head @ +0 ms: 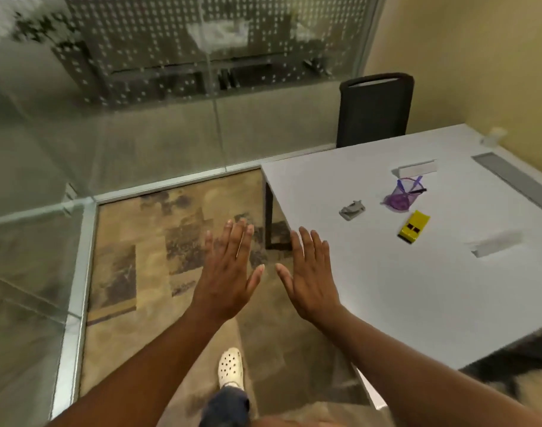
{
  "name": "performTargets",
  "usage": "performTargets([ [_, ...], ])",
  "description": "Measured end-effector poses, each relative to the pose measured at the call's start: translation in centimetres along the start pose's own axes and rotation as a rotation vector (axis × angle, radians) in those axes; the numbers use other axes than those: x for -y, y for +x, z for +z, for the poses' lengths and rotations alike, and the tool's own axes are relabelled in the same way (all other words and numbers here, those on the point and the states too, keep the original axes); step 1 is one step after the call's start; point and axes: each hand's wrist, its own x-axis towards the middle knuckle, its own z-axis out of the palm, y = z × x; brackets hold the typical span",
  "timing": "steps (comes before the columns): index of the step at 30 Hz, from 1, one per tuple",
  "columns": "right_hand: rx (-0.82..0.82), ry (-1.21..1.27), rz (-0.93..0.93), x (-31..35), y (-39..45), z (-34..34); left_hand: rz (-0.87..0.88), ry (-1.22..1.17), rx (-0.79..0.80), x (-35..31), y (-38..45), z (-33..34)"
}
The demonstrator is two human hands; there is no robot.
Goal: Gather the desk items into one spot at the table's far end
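Several desk items lie on the white table (386, 288). A purple mesh pen cup (399, 197) lies tipped on its side with pens sticking out. Beside it are a small grey object (352, 209), a yellow box (414, 226), a white folded card (416, 168) and a pale flat piece (496, 243). A small white bottle (494, 136) stands at the far corner. My left hand (229, 272) is held out flat over the floor, fingers spread, holding nothing. My right hand (309, 272) is flat and empty over the table's left edge, well short of the items.
A black chair (374, 109) stands at the table's far side against a yellow wall. A grey cable strip (510, 177) runs along the table's right. A glass partition fills the left. My foot in a white clog (230, 366) is on the patterned carpet.
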Motion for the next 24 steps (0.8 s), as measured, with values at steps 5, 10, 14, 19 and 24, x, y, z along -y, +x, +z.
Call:
performTargets([
  [5,0.021,-0.084,0.197,-2.0,4.7,-1.1,0.134,-0.078,0.054,2.0,8.3,2.1],
  [10,-0.013,-0.132,0.409,-3.4,6.0,-2.1,0.335,-0.122,0.117,1.1,15.0,4.4],
  [14,-0.015,-0.170,0.524,-4.7,5.4,-2.1,0.437,-0.178,0.122,-1.3,17.9,6.0],
  [19,-0.007,-0.189,0.701,-8.5,5.7,-2.3,0.619,-0.160,0.188,-5.3,21.2,8.4],
  [24,-0.070,-0.162,0.795,-13.1,5.7,-2.4,0.763,-0.164,0.196,-10.3,25.6,10.6],
])
